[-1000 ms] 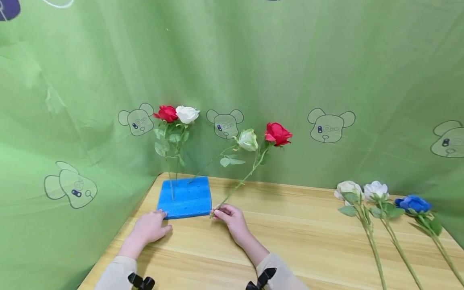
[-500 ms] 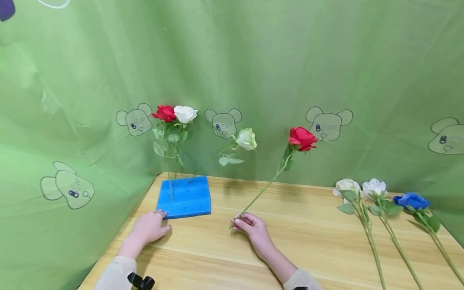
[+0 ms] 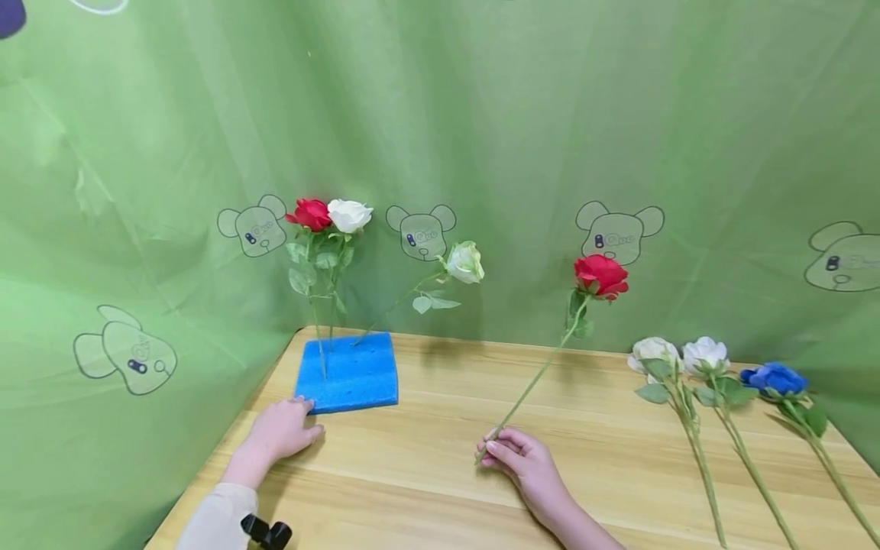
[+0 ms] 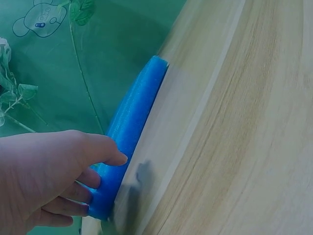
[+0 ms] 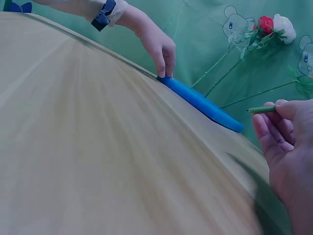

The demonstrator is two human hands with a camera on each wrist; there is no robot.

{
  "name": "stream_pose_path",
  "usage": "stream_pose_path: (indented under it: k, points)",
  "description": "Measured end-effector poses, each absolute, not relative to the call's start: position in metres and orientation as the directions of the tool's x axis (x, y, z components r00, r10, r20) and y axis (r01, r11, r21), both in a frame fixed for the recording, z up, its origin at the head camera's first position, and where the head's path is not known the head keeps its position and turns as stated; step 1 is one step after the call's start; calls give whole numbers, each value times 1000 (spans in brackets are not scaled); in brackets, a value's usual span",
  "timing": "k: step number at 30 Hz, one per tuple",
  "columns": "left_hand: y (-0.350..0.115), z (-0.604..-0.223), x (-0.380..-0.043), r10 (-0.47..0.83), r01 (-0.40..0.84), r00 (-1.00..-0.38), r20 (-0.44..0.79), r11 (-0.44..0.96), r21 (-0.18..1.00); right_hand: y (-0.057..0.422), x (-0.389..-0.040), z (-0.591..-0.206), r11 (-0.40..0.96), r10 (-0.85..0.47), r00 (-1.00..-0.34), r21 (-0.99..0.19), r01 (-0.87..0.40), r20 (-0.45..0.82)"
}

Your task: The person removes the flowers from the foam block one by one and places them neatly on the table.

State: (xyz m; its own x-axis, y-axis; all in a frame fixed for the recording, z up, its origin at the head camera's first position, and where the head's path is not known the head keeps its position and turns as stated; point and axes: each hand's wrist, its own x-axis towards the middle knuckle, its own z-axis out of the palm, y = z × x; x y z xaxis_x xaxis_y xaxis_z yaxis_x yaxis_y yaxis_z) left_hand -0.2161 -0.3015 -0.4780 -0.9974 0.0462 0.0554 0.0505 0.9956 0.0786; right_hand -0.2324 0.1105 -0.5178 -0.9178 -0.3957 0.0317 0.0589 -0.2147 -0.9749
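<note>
My right hand pinches a red rose by the lower end of its stem, above the table. The bloom leans up and to the right. In the right wrist view, the cut stem end pokes out past thumb and fingers. At the near left corner of a blue foam block, my left hand rests with its fingertips touching the foam. Three stems stand in the block: a red rose, a white rose and a greenish-white rose that tilts right.
On the right of the wooden table lie a cream rose, a white rose and a blue rose, stems toward the near edge. A green curtain with bear drawings hangs behind and at the left.
My right hand has carried the red rose right and nearer to me, away from the foam block. The left hand has stayed at the block's corner.
</note>
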Motion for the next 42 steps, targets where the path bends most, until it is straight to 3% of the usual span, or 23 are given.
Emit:
stream_pose_path:
  k: [9, 16, 33, 42]
  points:
    - [-301, -479, -215, 40, 45, -998, 52, 995, 92, 149, -212, -519, -219, -478, -878, -969, 115, 3]
    - [-302, -478, -215, 39, 44, -998, 55, 994, 95, 175, -203, -516, -282, -521, -852, -953, 108, 58]
    - [-300, -477, -216, 45, 52, -997, 71, 993, 107, 242, -199, -518, -216, -398, -903, -941, 261, -160]
    - [-301, -479, -215, 49, 55, -997, 62, 993, 100, 264, -195, -518, -143, -354, -882, -914, 380, -311]
